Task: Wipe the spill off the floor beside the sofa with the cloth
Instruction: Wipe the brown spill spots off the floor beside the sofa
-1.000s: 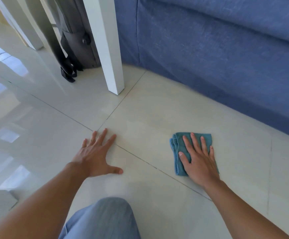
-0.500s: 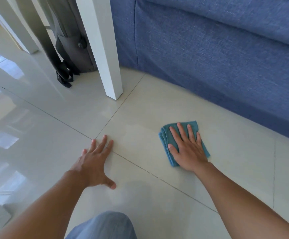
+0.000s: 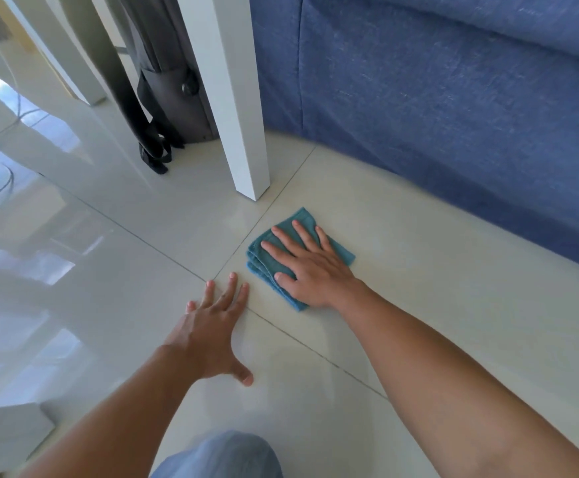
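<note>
A folded teal cloth lies flat on the glossy cream tile floor, close in front of the blue sofa. My right hand presses down on the cloth with fingers spread, covering most of it. My left hand rests palm-down on the bare floor just left of the cloth, fingers apart, holding nothing. No distinct spill shows on the shiny tiles around the cloth.
A white table leg stands on the floor just beyond the cloth. A dark grey bag with black straps leans behind it. More white legs stand at far left. My knee in blue fabric is at the bottom edge.
My right hand has slid the cloth leftward and away from me, toward the white table leg and the tile joint. My left hand stays planted on the floor.
</note>
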The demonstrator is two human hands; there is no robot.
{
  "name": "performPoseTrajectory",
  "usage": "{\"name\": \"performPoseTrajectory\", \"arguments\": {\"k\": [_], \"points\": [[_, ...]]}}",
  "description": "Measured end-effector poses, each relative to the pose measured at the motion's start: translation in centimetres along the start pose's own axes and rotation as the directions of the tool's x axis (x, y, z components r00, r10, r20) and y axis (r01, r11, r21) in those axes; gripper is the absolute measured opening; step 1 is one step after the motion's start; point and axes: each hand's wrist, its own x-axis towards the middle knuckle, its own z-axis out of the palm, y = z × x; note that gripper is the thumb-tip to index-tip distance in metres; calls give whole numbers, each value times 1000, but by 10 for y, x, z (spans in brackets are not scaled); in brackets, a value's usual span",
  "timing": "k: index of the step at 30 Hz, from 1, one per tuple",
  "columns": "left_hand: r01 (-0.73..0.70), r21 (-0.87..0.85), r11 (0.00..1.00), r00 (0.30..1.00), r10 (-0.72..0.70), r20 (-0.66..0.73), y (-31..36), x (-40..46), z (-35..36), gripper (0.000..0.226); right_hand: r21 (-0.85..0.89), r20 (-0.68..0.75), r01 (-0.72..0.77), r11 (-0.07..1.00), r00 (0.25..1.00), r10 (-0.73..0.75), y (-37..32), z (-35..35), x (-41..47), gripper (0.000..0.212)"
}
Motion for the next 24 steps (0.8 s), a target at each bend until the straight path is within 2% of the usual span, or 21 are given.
{"name": "performPoseTrajectory", "arguments": {"k": [3,10,19,21,24], "points": [[6,8,1000,1000,-6,8,0,-1,1,151,15,-3,-39,999,999,39,6,3,-26,68],[19,-21,1000,1000,-19,-8,7,-5,-3,153,61,33,-263,963,965,261,32,16,-115,67],[42,-84,996,998,-45,-38,9,-13,-4,155,125,76,-568,813,823,563,42,33,-219,67],[34,-99,994,998,-39,-52,7,-13,-3,155,125,71,-582,804,813,578,43,35,-233,68],[-2,-118,993,997,-7,-75,6,-16,2,151,76,70,-513,855,858,509,39,39,-253,69]]}}
